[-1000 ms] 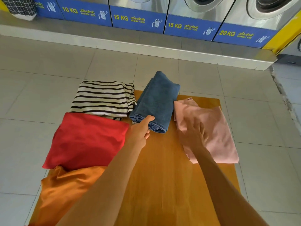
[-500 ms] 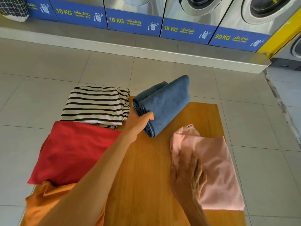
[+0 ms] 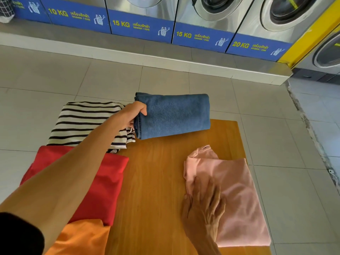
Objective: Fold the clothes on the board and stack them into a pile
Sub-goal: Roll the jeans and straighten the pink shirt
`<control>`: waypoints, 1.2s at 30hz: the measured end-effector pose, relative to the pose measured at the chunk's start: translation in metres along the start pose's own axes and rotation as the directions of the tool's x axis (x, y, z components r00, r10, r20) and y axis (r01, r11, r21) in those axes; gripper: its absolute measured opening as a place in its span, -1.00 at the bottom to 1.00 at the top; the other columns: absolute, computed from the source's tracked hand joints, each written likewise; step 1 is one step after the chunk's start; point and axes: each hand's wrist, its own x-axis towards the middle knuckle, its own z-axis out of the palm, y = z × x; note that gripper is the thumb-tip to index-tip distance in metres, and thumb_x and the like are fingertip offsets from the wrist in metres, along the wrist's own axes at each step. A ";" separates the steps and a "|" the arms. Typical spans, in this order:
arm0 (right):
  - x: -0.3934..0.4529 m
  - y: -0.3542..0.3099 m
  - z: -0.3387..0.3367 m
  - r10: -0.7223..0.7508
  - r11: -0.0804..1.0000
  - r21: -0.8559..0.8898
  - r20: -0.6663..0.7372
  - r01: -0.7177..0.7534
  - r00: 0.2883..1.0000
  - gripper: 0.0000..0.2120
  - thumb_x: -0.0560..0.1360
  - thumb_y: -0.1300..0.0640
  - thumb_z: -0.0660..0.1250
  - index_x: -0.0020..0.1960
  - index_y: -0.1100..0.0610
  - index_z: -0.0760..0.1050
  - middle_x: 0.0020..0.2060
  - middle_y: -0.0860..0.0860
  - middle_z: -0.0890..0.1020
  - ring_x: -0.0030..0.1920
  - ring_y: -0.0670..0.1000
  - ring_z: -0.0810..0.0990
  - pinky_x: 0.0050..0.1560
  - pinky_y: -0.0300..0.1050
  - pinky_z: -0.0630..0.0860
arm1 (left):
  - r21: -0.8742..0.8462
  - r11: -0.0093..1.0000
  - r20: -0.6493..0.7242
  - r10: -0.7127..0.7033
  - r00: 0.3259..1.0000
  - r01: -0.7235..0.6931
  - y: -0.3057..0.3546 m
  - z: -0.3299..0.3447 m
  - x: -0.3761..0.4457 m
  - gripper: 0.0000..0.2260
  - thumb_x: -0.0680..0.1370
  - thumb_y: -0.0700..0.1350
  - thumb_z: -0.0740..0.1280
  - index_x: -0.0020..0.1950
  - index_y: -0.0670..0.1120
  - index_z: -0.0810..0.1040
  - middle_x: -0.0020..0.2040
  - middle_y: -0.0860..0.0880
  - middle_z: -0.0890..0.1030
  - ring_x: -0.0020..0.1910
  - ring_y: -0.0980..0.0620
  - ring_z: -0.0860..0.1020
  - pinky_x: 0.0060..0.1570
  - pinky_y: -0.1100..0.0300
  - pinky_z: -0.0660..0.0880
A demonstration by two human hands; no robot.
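Observation:
A wooden board [image 3: 158,177] carries folded clothes. My left hand [image 3: 131,115] grips the left end of the folded blue jeans [image 3: 174,115] and holds them lifted, lying crosswise over the board's far end. My right hand [image 3: 203,203] lies flat, fingers spread, on the left edge of the folded pink garment [image 3: 237,196] at the board's right side. Along the left side lie a folded black-and-white striped top [image 3: 82,122], a red garment [image 3: 103,183] and an orange garment [image 3: 82,238], one behind the other.
Pale floor tiles [image 3: 287,144] surround the board. A raised grey step [image 3: 147,59] runs along the back, with a row of steel washing machines [image 3: 217,13] on blue labelled plinths. A yellow post [image 3: 312,32] stands at the right.
My left hand has lifted the blue jeans off the board and turned them crosswise. My right hand has slid the pink garment toward me along the board's right side.

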 end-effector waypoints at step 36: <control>-0.001 -0.003 0.004 0.025 1.000 0.014 -0.025 -0.025 0.999 -0.37 0.58 -0.15 0.12 0.60 0.00 0.16 0.58 0.25 0.16 0.56 0.35 0.13 0.48 0.40 0.07 | 0.699 0.625 -0.342 0.718 0.606 -0.348 -0.048 0.076 -0.038 -0.38 0.45 -0.13 0.31 0.49 -0.18 0.23 0.51 -0.24 0.23 0.51 -0.22 0.18 0.50 -0.10 0.16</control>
